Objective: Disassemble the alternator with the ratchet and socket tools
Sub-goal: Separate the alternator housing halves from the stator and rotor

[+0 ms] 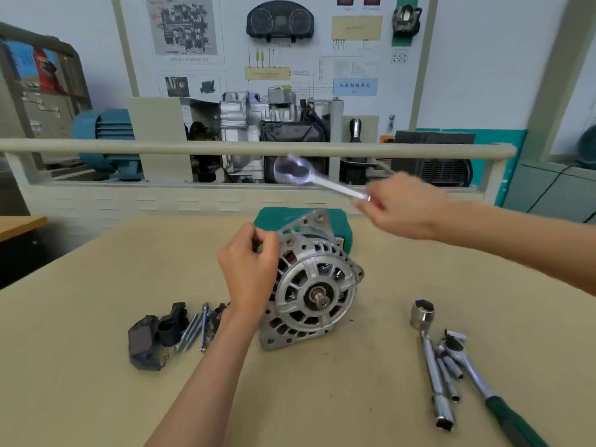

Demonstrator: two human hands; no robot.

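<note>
A silver alternator [314, 285] stands on edge on the beige table [371, 398], its shaft end facing me, leaning against a green block [342, 227]. My left hand [248, 269] sits at its upper left rim, fingers curled and pinching something small that I cannot make out. My right hand [403, 204] is raised above and behind the alternator and grips the handle of a shiny ratchet [300, 172], whose head points up and left and is blurred.
Black removed parts [154, 333] and several long bolts [195, 329] lie left of the alternator. At the right lie a large socket on an extension [425, 337], smaller sockets [450, 369] and a green-handled ratchet [496, 401]. A rail and training rig stand behind the table.
</note>
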